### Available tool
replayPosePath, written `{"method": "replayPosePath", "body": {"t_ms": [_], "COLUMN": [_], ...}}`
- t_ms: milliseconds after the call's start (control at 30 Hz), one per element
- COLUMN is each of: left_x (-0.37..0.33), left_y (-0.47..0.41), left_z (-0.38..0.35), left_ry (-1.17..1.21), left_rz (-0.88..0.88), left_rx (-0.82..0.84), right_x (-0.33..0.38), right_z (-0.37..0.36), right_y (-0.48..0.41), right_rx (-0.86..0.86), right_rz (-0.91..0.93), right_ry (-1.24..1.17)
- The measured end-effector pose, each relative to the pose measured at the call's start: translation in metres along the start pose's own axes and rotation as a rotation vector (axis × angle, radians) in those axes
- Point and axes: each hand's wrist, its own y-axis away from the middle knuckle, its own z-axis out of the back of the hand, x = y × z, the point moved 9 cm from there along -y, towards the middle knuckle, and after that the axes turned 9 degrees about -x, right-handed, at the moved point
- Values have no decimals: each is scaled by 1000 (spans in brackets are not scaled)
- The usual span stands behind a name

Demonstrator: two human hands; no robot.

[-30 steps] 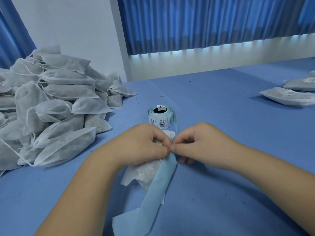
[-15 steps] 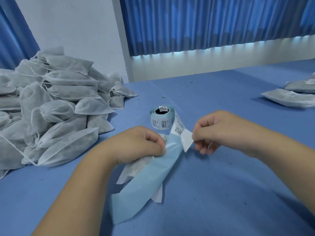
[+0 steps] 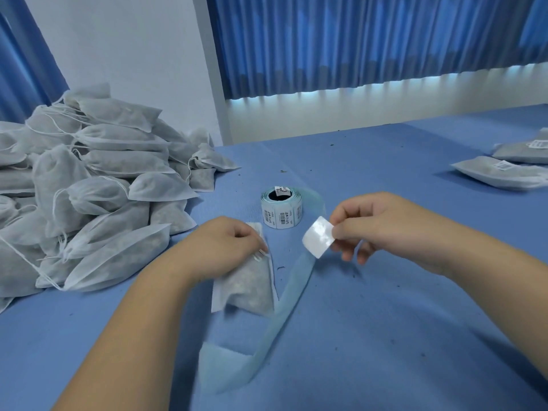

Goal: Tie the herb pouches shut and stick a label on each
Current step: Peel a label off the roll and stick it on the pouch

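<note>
Head view: the right hand pinches a peeled label by one edge. The left hand grips the top of the pouch, which lies on the desk. The label should go flat on the pouch's middle, smoothed outward. Half a second ago it still clung to the backing strip, which now lies slack on the desk.

Blue-covered table fills the foreground, with small dark specks scattered on it. White wall stands behind. Pleated blue curtain spans the back right, second blue curtain at left edge. Pale light strip glows beneath the hem.
</note>
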Motion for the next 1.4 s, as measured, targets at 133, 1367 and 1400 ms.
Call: {"method": "replayPosePath", "body": {"t_ms": [133, 1367, 1400], "left_x": [0, -85, -85], "left_y": [-4, 49, 49], "left_z": [20, -17, -17], "left_ry": [216, 868, 879], "left_rz": [1, -256, -255], "left_rx": [-201, 550, 554], "right_x": [9, 82, 81], "right_z": [2, 4, 3], "right_y": [0, 63, 62], "right_rx": [-84, -324, -308], "right_rz": [89, 1121, 1113], "right_ry": [-112, 451, 460]}}
